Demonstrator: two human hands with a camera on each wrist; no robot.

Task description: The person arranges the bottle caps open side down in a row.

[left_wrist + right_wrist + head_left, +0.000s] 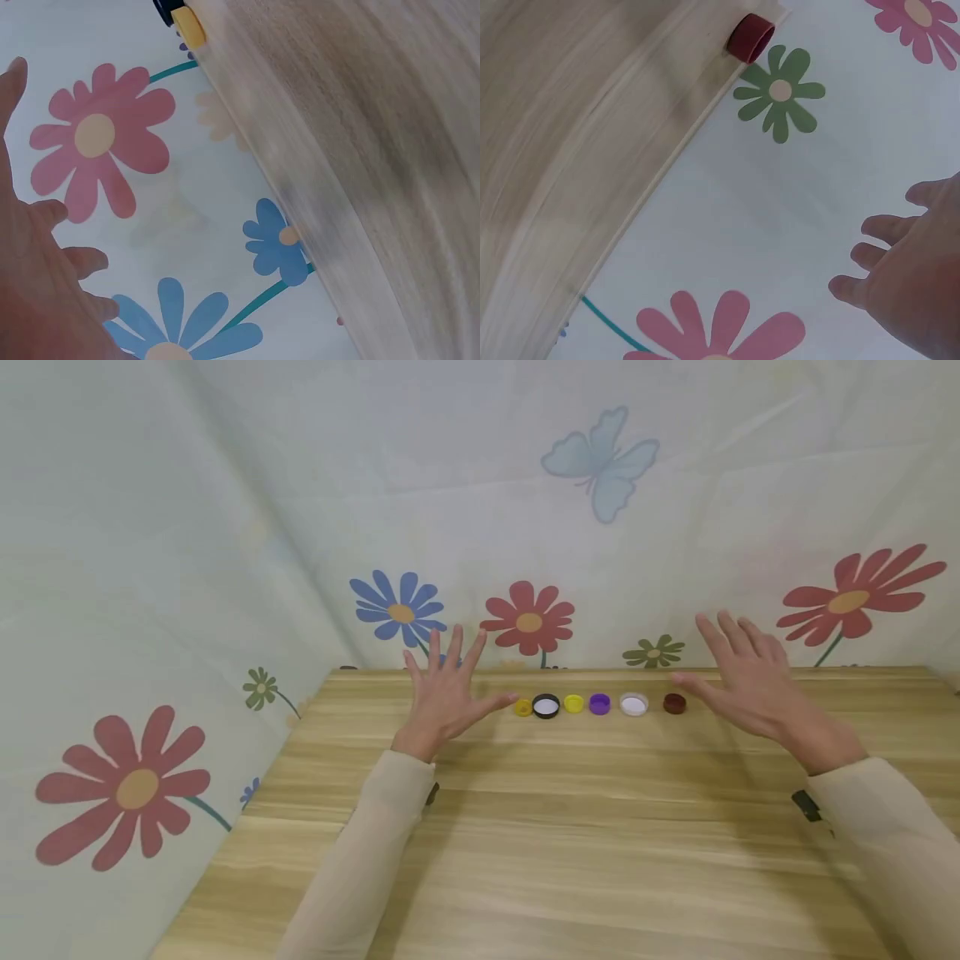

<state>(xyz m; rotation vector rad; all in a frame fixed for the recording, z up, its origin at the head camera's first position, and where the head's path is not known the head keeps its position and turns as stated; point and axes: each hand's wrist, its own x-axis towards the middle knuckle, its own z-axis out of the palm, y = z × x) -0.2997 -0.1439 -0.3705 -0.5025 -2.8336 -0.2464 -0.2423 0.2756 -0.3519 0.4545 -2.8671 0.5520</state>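
Observation:
Several small round caps form a row near the table's back edge in the head view. From left to right come an amber cap [523, 707], a black-rimmed cap with a white inside [546, 707], a yellow cap [573, 703], a purple cap [600, 703], a clear-rimmed white cap [633, 703] and a dark red cap [674, 703]. My left hand [444, 697] is spread left of the row, its thumb tip beside the amber cap. Fingers extended, my right hand [750, 681] hovers at the row's right end, thumb near the dark red cap. Both hands hold nothing.
The wooden table [600, 860] ends at a pale cloth backdrop [450, 460] printed with flowers and a butterfly, which also hangs along the left side. A dark strap piece [807, 806] shows at the right wrist.

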